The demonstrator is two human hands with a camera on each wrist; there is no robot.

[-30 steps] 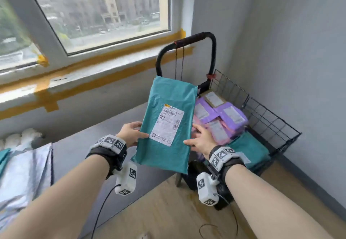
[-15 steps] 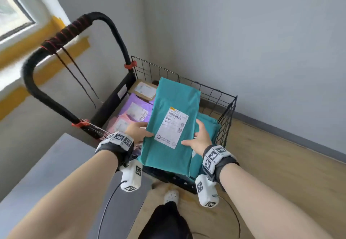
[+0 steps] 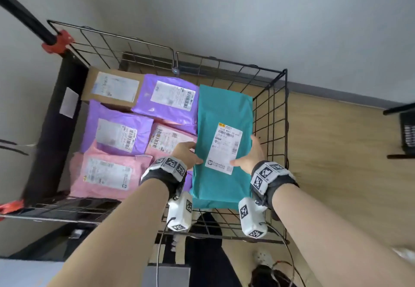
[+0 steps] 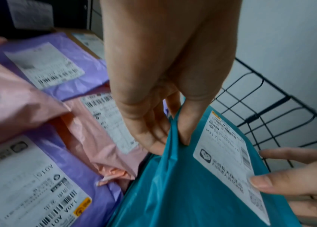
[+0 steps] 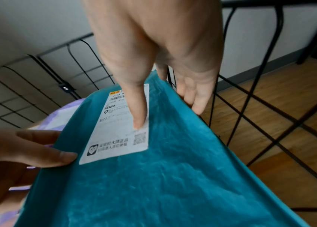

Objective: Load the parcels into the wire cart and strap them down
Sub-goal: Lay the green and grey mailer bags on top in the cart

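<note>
Since earlier, teal plastic mailer parcel [image 3: 221, 129] moved down into black wire cart [image 3: 276, 111]; left hand [image 3: 187, 155] and right hand [image 3: 252, 156] pinch its edges. Lower flat beside purple mailers [image 3: 166, 100], then release.

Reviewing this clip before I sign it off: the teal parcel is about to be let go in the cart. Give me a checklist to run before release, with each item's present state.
1. Both hands hold the teal parcel: ok; left hand grips its left edge, right hand its right edge.
2. Parcel inside the wire cart walls: ok.
3. Label faces up: ok.
4. Right fingers clear of the wire wall: not ok; they sit between parcel and mesh.
5. Parcel lying flat on something: cannot tell.
6. Strap at hand: cannot tell; none in view.
</note>
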